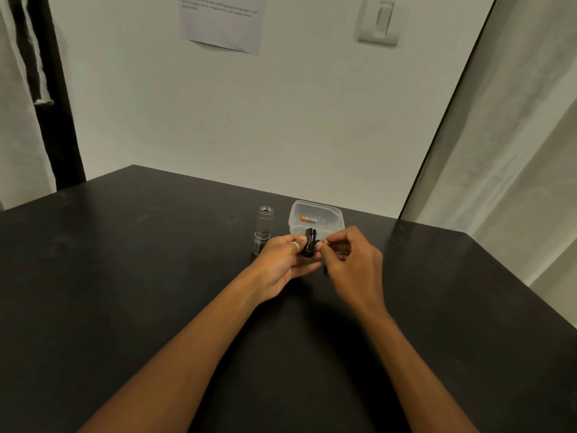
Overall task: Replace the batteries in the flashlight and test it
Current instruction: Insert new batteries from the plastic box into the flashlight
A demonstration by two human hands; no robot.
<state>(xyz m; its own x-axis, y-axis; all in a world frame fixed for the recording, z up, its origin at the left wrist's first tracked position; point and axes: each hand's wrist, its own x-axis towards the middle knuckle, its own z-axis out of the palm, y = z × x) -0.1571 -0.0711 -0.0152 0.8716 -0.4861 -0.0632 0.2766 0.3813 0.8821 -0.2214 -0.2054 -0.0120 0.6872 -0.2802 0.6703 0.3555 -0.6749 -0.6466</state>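
So I'm watching through the head cam, and closest in, both forearms are coming up from the bottom of the frame and meeting just right of centre over the black table (156, 276). The left hand (282, 264) is wrapped around the black battery holder (308, 242), thumb on top, ring showing, holding it with its long axis running roughly up-frame. The right hand (349, 257) is sitting just to the right of it, fingertips pinched together on something tiny and pale that's touching the holder's right side. Looks like a battery end to me, but it's too small to call.

So the move I'm expecting goes sideways: whatever the right hand is pinching sits right of the holder and needs to line up parallel with that long axis. The right hand is doing the fine work while the left is just bracing.

Just behind the left hand, the silver flashlight body (263, 226) is standing upright, open end up. Right of that, the clear plastic container (315, 218) is holding an orange-tipped battery (307, 219).
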